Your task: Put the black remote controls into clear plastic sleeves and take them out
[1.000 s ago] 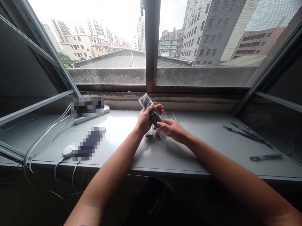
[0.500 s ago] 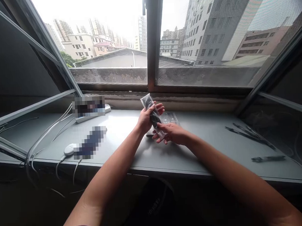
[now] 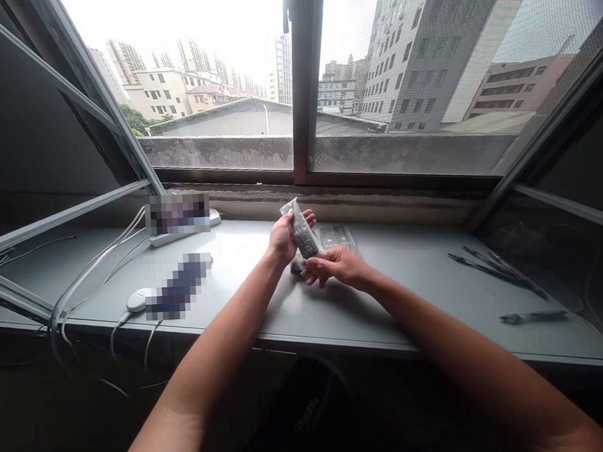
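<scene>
In front of me I hold a slim dark remote control point(image 3: 304, 236) in a clear plastic bag, tilted, with small button-like marks facing up. My left hand point(image 3: 281, 241) is closed round its upper part, the thumb on top and the other fingers behind. At the lower end, my right hand point(image 3: 339, 267) pinches the bag between thumb and fingers. Beneath and behind my hands, similar clear-bagged dark items point(image 3: 336, 236) lie on the grey desk point(image 3: 407, 255); they are partly hidden by the hands.
A white power strip point(image 3: 186, 232) with cables stands at the back left, partly blurred out. Nearer lie a round white charger point(image 3: 137, 300) and a blurred-out dark object point(image 3: 181, 288). To the right are several black pens or cables point(image 3: 498, 271) and a pen-like item point(image 3: 533, 317). Metal frames flank the desk.
The bagged remote control has been turned over, from its plain dark side to the side with marks. Both hands have shifted slightly left and keep hold of it.
</scene>
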A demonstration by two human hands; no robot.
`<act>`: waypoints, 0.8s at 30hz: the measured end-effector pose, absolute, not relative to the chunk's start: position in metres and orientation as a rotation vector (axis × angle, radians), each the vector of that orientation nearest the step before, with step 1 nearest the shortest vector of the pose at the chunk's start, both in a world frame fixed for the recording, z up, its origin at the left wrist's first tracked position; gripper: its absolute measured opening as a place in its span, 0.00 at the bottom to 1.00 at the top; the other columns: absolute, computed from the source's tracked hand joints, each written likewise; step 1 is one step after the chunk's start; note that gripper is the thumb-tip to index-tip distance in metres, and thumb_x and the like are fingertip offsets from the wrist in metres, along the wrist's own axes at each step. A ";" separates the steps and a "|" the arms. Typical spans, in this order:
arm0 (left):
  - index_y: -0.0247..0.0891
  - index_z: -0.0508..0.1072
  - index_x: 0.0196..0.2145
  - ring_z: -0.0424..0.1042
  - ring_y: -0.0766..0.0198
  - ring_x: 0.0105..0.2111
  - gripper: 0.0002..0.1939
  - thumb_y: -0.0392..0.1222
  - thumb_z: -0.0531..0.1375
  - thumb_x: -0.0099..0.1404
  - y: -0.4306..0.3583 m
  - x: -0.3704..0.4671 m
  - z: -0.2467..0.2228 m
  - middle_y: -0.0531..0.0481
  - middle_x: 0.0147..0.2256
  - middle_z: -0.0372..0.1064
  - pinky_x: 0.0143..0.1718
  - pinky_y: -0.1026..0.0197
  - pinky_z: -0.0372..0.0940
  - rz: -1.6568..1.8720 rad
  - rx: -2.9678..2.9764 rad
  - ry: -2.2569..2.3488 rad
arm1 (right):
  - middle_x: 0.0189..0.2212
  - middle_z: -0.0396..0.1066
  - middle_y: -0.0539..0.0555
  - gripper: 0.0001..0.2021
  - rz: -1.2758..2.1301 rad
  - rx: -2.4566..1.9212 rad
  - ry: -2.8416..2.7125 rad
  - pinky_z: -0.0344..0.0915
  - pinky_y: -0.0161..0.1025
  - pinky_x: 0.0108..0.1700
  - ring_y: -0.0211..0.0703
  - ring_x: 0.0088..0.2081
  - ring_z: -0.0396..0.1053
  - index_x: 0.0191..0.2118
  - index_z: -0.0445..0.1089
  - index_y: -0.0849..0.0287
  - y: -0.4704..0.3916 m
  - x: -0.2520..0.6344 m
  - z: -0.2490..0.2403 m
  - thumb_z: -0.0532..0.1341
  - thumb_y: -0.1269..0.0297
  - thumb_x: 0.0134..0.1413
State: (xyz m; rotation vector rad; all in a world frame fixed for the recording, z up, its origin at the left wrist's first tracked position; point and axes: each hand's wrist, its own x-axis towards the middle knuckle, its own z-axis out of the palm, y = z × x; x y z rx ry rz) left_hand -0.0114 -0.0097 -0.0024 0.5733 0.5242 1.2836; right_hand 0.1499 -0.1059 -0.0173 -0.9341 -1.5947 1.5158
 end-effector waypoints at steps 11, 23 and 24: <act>0.34 0.78 0.47 0.84 0.53 0.45 0.10 0.44 0.65 0.75 -0.019 -0.008 -0.002 0.37 0.46 0.83 0.54 0.51 0.76 1.321 0.762 0.452 | 0.42 0.86 0.66 0.28 1.643 -0.985 -1.484 0.79 0.36 0.32 0.51 0.37 0.86 0.45 0.84 0.65 -0.106 0.150 -0.019 0.73 0.39 0.61; 0.35 0.75 0.31 0.68 0.69 0.19 0.18 0.49 0.76 0.61 -0.007 -0.010 -0.016 0.53 0.24 0.71 0.23 0.64 0.62 1.207 0.869 0.697 | 0.35 0.85 0.56 0.19 1.212 -0.967 -1.870 0.66 0.35 0.25 0.40 0.27 0.73 0.41 0.88 0.57 -0.102 0.155 -0.024 0.73 0.44 0.61; 0.36 0.75 0.30 0.68 0.68 0.19 0.19 0.50 0.76 0.61 -0.009 -0.009 -0.016 0.52 0.23 0.71 0.23 0.64 0.62 1.167 0.885 0.702 | 0.33 0.84 0.56 0.19 1.192 -0.967 -1.870 0.65 0.35 0.24 0.38 0.24 0.70 0.39 0.87 0.57 -0.103 0.156 -0.022 0.73 0.44 0.60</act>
